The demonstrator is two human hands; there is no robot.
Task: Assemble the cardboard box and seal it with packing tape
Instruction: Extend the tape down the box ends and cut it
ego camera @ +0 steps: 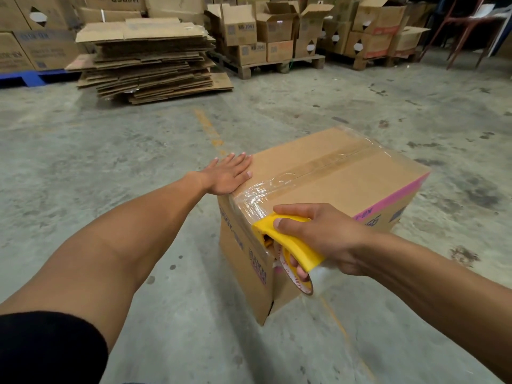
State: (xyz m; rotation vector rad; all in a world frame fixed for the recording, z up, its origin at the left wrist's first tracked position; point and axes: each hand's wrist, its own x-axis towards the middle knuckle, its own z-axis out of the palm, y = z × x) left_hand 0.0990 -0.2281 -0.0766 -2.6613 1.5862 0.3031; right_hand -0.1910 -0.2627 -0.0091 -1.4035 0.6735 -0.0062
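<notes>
A brown cardboard box (368, 176) stands on the concrete floor, flaps folded shut. Clear packing tape (318, 167) runs along its top seam and over the near edge. My left hand (228, 174) lies flat, fingers spread, on the box's top left corner. My right hand (318, 234) grips a yellow tape dispenser (288, 242) pressed against the near side of the box, just below the top edge. The tape roll (300, 284) hangs under the dispenser, partly hidden by my fingers.
A tall stack of flattened cardboard (149, 62) lies on the floor at the back left. Pallets with open and printed boxes (266, 31) line the back wall. A red metal frame (468, 26) stands at the far right.
</notes>
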